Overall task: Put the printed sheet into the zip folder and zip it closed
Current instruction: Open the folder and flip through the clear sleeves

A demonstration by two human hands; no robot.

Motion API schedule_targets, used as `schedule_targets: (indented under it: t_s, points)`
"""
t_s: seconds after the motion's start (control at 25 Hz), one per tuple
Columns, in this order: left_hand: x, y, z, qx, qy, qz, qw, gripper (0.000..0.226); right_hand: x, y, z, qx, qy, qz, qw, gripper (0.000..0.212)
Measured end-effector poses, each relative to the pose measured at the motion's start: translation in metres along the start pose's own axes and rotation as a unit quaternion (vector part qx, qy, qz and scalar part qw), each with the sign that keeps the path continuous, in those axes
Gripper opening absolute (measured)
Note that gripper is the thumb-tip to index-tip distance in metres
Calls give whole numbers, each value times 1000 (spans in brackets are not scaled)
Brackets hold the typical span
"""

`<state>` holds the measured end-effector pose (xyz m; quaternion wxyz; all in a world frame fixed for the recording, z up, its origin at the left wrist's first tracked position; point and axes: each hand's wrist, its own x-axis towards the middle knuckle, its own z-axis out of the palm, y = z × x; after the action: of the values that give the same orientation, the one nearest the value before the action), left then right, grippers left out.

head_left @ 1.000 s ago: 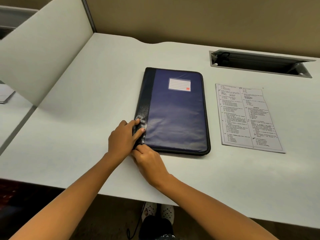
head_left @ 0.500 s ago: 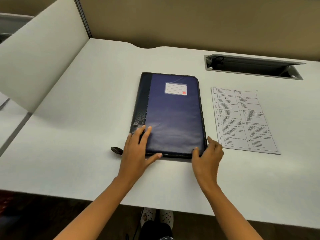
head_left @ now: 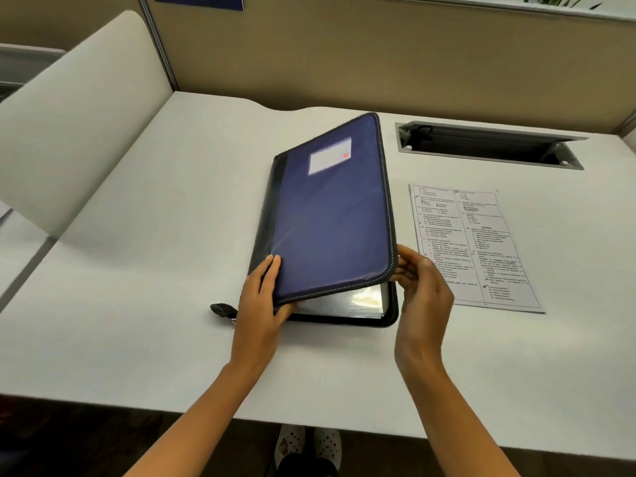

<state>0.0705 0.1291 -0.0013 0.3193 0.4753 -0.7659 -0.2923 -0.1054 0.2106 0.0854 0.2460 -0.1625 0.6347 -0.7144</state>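
Observation:
The blue zip folder [head_left: 330, 222] lies in the middle of the white desk [head_left: 155, 256], unzipped, its front cover tilted up along the right and near edges. Clear plastic sleeves show inside at the near edge. My left hand [head_left: 263, 304] grips the cover's near-left corner, thumb on top and fingers underneath. My right hand [head_left: 421, 290] pinches the cover's near-right corner and lifts it. The black zip pull [head_left: 223, 309] trails on the desk left of my left hand. The printed sheet [head_left: 471, 246] lies flat on the desk just right of the folder.
An open cable tray [head_left: 488, 146] is sunk into the desk behind the sheet. A curved white divider [head_left: 79, 115] stands along the left side and a beige partition wall runs along the back. My feet show under the desk's near edge.
The folder's cover, flat half a second ago under both hands, is now lifted at its right side. My left hand's fingers have slid under the near edge and my right hand has taken the corner.

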Motion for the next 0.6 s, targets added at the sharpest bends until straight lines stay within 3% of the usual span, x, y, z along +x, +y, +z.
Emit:
schedule_targets:
  t_s: [0.16, 0.32, 0.48, 0.6]
  points:
    - [-3, 6, -10, -157, 54, -32, 986, 53, -6, 25, 17, -93, -33, -42, 994, 27]
    - [-3, 17, -16, -213, 168, -187, 944, 38, -4, 56, 20, -197, -108, -76, 972, 22]
    - [6, 16, -24, -238, 252, -299, 889, 50, 9, 94, 12, -347, -219, -114, 905, 40]
    - [6, 4, -31, -179, 269, -295, 899, 43, 15, 114, 4, -427, -270, -198, 840, 47]
